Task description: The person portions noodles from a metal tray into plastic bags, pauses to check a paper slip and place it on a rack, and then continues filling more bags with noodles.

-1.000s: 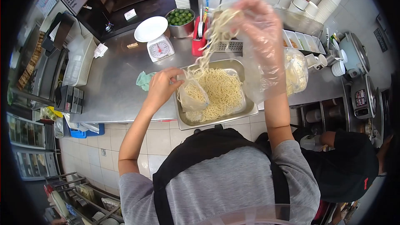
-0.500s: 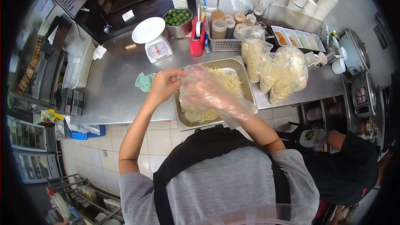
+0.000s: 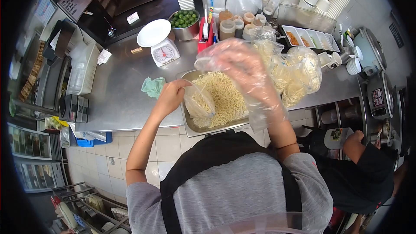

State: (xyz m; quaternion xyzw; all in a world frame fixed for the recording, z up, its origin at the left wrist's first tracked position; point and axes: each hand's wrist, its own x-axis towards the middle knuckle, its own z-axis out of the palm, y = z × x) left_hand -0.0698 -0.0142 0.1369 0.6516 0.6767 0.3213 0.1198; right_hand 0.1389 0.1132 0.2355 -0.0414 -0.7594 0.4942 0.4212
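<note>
My left hand (image 3: 170, 96) pinches the edge of a clear plastic bag (image 3: 200, 100) at the left side of a metal tray (image 3: 190, 131). The bag hangs over the tray with some noodles in it. Loose yellow noodles (image 3: 225, 97) cover much of the tray's bottom. My right hand (image 3: 242, 63), inside a clear loose plastic glove, is raised above the tray's back right part. Its fingers are bent, and whether they hold anything is unclear. Filled noodle bags (image 3: 299, 76) stand right of the tray.
A scale (image 3: 164, 53) with a white plate stands behind left, near a green cloth (image 3: 153, 86). At the back are a pot of green limes (image 3: 185, 18), sauce bottles (image 3: 227, 29) and white topping trays (image 3: 312, 39). Another person (image 3: 355, 173) in black is at the right.
My right hand has moved up and to the right, away from the bag, uncovering the noodles. My left hand stays at the bag's edge, slightly lower. The other person's arm has shifted.
</note>
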